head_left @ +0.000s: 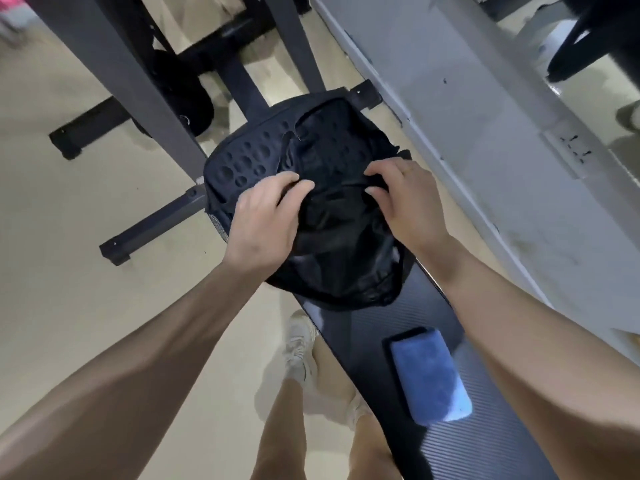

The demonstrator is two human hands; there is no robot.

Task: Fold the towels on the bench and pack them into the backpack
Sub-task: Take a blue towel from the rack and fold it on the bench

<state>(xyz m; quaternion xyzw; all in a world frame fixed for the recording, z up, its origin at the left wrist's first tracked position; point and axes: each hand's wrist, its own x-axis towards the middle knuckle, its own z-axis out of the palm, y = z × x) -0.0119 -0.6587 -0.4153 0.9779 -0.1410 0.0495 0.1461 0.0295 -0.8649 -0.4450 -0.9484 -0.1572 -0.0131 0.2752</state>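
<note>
A black backpack (256,157) lies on the far end of the dark bench (436,306), its padded back panel with round dimples facing up. My left hand (266,220) grips the black fabric at the left side of the bag's opening. Opposite it, my right hand (405,199) pinches the fabric at the right side. Between the hands the dark inside of the bag shows. A folded blue towel (429,372) rests on the bench nearer to me, under my right forearm and apart from the bag.
Grey metal frame legs (138,81) of gym equipment stand on the beige floor to the left. A grey wall (485,150) runs along the bench's right side. My legs and a white shoe (301,344) are left of the bench.
</note>
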